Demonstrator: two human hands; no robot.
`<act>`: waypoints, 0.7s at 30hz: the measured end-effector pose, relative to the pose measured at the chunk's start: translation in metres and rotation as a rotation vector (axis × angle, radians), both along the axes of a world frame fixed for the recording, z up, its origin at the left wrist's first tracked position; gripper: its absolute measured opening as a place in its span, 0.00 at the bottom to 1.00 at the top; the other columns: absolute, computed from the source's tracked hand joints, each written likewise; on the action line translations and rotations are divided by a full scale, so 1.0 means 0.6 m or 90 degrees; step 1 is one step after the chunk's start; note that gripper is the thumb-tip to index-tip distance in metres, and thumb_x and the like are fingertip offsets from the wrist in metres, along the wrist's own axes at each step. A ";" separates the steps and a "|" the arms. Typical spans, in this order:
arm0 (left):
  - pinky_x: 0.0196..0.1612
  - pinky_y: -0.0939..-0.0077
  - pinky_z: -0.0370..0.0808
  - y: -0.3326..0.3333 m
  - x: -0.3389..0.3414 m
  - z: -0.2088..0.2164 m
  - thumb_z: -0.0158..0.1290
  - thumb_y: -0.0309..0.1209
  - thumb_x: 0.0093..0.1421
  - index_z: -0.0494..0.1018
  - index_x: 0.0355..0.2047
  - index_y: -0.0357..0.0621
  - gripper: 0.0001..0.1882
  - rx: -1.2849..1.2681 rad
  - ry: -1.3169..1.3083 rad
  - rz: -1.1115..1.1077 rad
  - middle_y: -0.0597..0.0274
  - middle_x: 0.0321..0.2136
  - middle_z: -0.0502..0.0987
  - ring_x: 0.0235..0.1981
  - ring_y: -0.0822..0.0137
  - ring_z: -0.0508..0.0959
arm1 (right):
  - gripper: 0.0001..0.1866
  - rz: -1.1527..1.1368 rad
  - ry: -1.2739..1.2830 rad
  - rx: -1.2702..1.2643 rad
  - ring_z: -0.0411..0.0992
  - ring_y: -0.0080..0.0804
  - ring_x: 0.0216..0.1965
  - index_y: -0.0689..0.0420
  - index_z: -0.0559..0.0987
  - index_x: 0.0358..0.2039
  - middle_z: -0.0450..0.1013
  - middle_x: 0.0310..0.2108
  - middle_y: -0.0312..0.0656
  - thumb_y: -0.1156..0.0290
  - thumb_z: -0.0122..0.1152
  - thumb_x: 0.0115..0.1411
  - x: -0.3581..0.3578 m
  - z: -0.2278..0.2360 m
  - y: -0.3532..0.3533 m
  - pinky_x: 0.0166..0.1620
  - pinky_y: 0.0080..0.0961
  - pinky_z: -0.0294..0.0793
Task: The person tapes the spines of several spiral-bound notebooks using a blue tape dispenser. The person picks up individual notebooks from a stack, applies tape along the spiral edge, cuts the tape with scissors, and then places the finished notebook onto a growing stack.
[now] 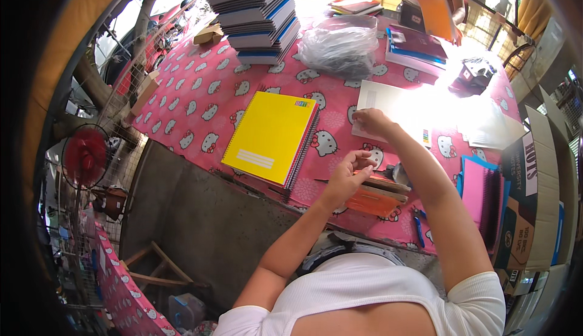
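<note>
My right hand reaches across a white notebook cover, its curled fingers pinching the cover's left edge. Glare washes out part of that cover. Lower down, my left hand hovers with loosely bent fingers apart, and I see nothing held in it. Just beside and under that hand is an orange block-like thing with a brown wooden top; its kind is unclear. To the left of both hands lies a small stack of spiral notebooks with a yellow cover on top.
A tall stack of notebooks and a clear plastic bag stand farther back. Blue-handled pliers, pink spiral notebooks and cardboard boxes are at the right. Across the table, another person holds an orange sheet.
</note>
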State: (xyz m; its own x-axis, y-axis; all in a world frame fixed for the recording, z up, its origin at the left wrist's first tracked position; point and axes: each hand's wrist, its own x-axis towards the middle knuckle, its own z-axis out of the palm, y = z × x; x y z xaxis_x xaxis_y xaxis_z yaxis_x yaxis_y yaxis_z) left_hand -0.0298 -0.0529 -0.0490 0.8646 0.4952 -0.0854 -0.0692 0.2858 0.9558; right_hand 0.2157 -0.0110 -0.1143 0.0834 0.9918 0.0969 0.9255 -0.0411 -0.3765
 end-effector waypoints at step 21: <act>0.44 0.58 0.77 0.126 0.075 0.025 0.54 0.40 0.61 0.60 0.56 0.34 0.29 -0.533 -0.068 0.009 0.49 0.43 0.73 0.43 0.54 0.77 | 0.24 0.222 -0.077 0.049 0.75 0.47 0.39 0.61 0.63 0.53 0.73 0.34 0.50 0.74 0.53 0.56 -0.156 0.221 -0.169 0.40 0.38 0.76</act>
State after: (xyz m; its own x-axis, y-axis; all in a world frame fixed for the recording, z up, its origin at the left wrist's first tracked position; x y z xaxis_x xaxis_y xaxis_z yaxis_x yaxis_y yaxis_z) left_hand 0.0154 0.0229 -0.0341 0.8829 0.3164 -0.3469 -0.1568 0.8951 0.4173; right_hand 0.1219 -0.1123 0.0182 -0.2752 0.9478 0.1608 0.9165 0.3092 -0.2538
